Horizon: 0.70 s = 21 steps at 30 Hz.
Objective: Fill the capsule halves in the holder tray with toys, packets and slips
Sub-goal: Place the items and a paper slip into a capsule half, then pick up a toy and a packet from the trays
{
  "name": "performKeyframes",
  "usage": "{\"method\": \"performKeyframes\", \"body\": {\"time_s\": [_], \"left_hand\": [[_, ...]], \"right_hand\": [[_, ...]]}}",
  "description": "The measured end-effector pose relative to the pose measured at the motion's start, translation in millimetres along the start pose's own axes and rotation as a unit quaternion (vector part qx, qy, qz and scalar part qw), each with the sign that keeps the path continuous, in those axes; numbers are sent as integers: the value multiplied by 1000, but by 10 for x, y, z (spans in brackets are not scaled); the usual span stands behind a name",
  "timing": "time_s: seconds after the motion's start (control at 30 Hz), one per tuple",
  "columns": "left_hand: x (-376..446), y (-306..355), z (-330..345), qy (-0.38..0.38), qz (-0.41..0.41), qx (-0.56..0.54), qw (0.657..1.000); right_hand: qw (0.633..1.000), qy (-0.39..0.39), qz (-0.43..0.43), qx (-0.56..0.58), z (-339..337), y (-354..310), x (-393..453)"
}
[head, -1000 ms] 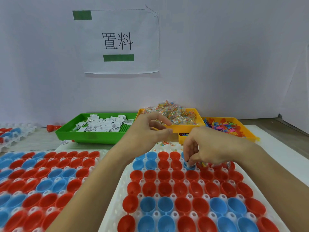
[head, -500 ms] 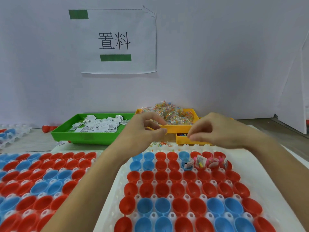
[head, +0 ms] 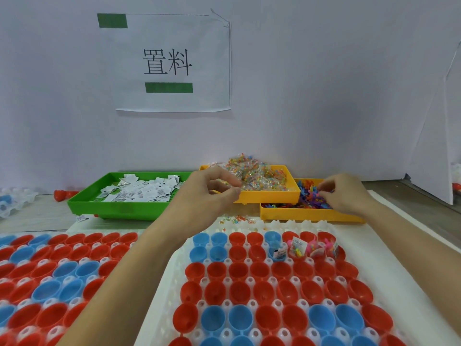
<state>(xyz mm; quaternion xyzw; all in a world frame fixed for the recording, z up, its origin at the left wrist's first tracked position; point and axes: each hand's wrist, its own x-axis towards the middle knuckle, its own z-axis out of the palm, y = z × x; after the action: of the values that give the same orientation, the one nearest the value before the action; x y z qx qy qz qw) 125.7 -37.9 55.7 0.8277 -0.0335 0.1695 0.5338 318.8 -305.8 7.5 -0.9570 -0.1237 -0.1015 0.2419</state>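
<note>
The right hand (head: 345,194) reaches into the toy bin (head: 309,213) at middle right, fingers narrow; whether it grips a toy, I cannot tell. The left hand (head: 212,191) pinches a clear packet. Better to lift one toy only, then drop it into an empty half of the holder tray (head: 249,278) below.

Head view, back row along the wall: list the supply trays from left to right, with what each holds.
Green tray with paper slips → upper yellow tray with clear packets → lower yellow tray with coloured toys.

The right hand (head: 345,193) covers part of the toys (head: 309,196), hiding whatever its fingertips pinch. Left holder tray (head: 50,270) runs off the frame's edge.
</note>
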Motion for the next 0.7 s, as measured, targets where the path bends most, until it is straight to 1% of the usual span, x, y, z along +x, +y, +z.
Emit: {"method": "performKeyframes", "body": {"time_s": [0.07, 0.23, 0.3, 0.37, 0.5, 0.57, 0.63, 0.7], "left_hand": [[0, 11, -1, 2, 0, 0, 1000], [-7, 25, -25, 10, -3, -5, 1000], [-6, 33, -32, 12, -3, -4, 1000], [-4, 41, -33, 11, -4, -4, 1000], [-9, 37, -20, 5, -1, -3, 1000], [-16, 38, -2, 0, -1, 0, 1000], [-19, 45, 25, -3, 0, 8, 1000], [-23, 50, 70, -8, 8, 14, 1000]], "right_hand": [[1000, -19, 13, -13, 70, -30, 74], [999, -16, 39, -25, 153, -44, 150], [999, -1, 39, -19, 168, -20, 136], [999, 38, 34, 2, 159, 1, 93], [983, 159, 14, 96, 33, -17, -72], [970, 185, 9, 157, -44, -55, -172], [956, 165, 16, 243, -128, -130, -260], [929, 111, 19, 353, -238, -245, -359]]}}
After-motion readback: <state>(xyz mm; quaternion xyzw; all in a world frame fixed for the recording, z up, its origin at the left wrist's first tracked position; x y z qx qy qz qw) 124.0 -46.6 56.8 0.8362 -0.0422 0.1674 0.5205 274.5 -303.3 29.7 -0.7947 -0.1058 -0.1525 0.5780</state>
